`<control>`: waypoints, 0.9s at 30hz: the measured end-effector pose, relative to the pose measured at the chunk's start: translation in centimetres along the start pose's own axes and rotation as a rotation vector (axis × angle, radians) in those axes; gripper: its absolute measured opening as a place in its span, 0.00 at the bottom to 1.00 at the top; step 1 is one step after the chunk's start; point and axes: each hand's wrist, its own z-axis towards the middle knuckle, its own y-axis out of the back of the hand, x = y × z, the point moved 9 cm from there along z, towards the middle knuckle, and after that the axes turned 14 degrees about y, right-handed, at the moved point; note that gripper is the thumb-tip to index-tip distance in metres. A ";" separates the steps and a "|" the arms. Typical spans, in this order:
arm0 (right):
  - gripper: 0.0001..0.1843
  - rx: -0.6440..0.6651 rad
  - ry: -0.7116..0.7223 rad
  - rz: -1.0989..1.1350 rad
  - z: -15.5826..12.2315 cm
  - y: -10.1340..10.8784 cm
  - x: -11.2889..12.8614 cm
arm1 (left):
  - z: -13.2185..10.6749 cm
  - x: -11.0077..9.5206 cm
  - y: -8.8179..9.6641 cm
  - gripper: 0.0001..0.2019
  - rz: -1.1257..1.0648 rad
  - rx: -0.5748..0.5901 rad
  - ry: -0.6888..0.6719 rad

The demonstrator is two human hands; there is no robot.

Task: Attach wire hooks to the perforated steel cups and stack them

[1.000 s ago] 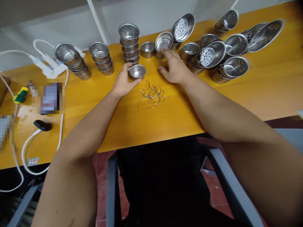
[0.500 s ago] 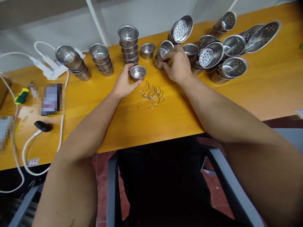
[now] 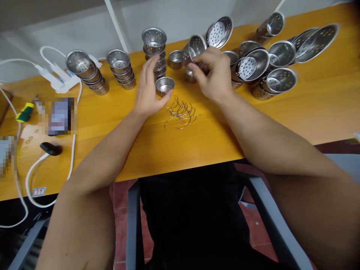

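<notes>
My right hand (image 3: 213, 75) is closed round a small perforated steel cup (image 3: 194, 47), held tilted above the orange table (image 3: 197, 138). My left hand (image 3: 147, 90) is raised with its fingers stretched out, right beside another small steel cup (image 3: 164, 85) that stands on the table, its thumb near the cup's front. A loose pile of thin wire hooks (image 3: 181, 112) lies just in front of both hands. Behind my left hand rises a stack of the same cups (image 3: 154, 48).
Two shorter cup stacks (image 3: 121, 68) (image 3: 84, 69) stand at the left. A single cup (image 3: 176, 59) sits at the back. A heap of perforated steel cups and bowls (image 3: 267, 63) fills the back right. White cables and a power strip (image 3: 57, 78), a screwdriver (image 3: 24, 112) and a black object (image 3: 50, 149) lie at the left.
My right hand reached to the cups at the back, closed on one and lifted it off the table. My left hand opened and rose from the cup that it was holding.
</notes>
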 end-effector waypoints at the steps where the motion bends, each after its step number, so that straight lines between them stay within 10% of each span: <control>1: 0.37 0.014 0.023 0.035 0.1 -0.6 1.6 | -0.1 -0.6 -0.1 0.59 0.006 0.000 -0.026; 8: 0.39 0.227 0.075 0.287 -0.5 -4.6 8.1 | -0.8 -1.1 -2.1 0.52 -0.037 0.096 -0.206; 27: 0.38 0.284 0.134 0.406 1.2 -1.4 6.3 | -1.0 -1.4 -1.6 0.50 -0.160 0.115 -0.148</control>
